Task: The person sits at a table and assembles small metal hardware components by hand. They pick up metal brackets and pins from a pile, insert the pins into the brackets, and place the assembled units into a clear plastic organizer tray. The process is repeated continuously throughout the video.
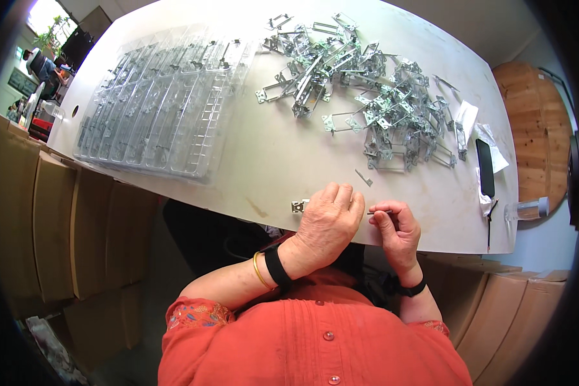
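White and long, our table [283, 161] runs across the view, with cardboard boxes [77, 231] lined up below its near edge on the left. We work at that near edge. Our left hand [327, 222] is curled over a small metal bracket [299, 206], whose end pokes out past the knuckles; how tightly the fingers close on it we cannot tell, since the back of the hand hides them. Just beside it, our right hand [395, 228] pinches a thin metal pin [378, 211] between thumb and forefinger, its tip pointing toward the left hand. A loose strip of metal [363, 177] lies just beyond our hands. Farther back sits a tangled heap of metal brackets [360, 96], and to its left a clear plastic tray [161, 103] holds more parts in rows. A dark phone [485, 167] lies at the right.
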`<state>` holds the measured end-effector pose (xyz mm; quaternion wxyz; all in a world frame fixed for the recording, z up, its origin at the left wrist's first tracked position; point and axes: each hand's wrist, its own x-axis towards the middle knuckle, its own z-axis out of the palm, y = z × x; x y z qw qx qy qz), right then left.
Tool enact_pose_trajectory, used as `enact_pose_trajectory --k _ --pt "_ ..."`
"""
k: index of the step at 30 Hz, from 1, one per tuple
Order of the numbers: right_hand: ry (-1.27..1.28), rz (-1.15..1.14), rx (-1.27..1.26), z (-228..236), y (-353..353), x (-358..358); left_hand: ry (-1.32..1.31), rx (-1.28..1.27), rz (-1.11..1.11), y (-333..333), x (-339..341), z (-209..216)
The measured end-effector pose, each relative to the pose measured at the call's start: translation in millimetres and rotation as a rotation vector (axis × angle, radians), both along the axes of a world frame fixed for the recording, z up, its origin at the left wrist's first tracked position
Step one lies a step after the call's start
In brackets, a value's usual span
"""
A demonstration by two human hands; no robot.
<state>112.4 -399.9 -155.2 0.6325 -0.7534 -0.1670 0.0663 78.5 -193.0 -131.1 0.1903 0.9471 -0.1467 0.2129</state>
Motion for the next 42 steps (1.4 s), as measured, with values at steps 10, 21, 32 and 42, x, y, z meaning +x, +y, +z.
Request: enact_pose_trajectory --k 10,21,32,42 --pt "-0.006 -0.011 0.006 -1.8 -0.7 -0.3 -0.183 -0.616 0.061 30.0 10.8 32.8" --pt "-0.156 -0.022 -0.133 -0.6 5.4 -4.3 0.359 -1.405 0.372 62.7 -20.6 -13.7" --pt "-0.427 0.048 -0.310 16.5 27.7 -2.9 0.006 -0.610 0.327 63.5 -24.8 -24.7" --pt "-0.331 0.043 -0.266 0.9 29.4 -1.5 -0.002 -0.533 0.226 68.6 -32.3 -26.6"
